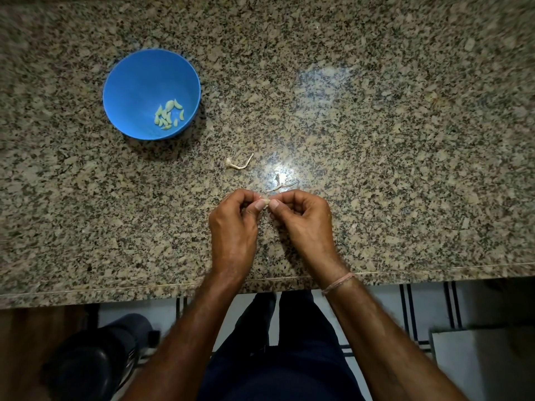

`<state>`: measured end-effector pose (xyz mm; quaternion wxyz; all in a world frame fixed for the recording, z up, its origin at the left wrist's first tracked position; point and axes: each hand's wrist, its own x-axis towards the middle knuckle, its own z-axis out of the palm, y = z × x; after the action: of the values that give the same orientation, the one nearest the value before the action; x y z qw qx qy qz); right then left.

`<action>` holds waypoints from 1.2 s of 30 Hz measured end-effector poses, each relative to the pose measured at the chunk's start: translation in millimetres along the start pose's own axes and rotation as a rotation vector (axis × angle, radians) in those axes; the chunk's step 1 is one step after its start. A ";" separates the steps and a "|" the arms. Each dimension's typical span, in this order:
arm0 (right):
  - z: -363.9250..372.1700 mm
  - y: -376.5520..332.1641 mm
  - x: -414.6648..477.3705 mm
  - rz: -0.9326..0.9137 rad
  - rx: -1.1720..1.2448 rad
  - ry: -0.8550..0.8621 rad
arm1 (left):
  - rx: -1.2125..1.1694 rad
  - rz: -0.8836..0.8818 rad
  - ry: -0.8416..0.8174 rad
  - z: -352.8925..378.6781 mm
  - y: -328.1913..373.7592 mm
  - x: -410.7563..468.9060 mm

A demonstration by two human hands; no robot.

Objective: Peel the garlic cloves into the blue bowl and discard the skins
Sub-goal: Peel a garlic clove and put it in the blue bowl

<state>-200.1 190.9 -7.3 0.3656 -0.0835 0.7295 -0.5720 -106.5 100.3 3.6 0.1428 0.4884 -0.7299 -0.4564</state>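
Observation:
A small pale garlic clove (pixel 265 202) is pinched between the fingertips of my left hand (pixel 234 227) and my right hand (pixel 302 221), just above the granite counter (pixel 376 140) near its front edge. Both hands have curled fingers meeting at the clove. The blue bowl (pixel 139 82) stands at the back left and holds several peeled cloves (pixel 168 114) near its right side. A garlic stem with root end (pixel 238 164) lies on the counter beyond my hands. More dry skin scraps (pixel 282 185) lie just past my fingertips.
A bright light reflection sits on the counter by the skin scraps. Below the counter edge (pixel 260 280) a dark round bin (pixel 95 363) stands on the tiled floor at the left, next to my legs.

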 end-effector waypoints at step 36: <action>-7.6 -7.7 1.7 0.200 0.169 -0.187 | -0.151 0.016 -0.014 -1.7 -5.9 1.9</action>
<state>-208.4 193.4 -0.6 0.4928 -0.0321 0.6462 -0.5819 -102.9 97.2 -0.7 0.1780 0.4672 -0.6983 -0.5122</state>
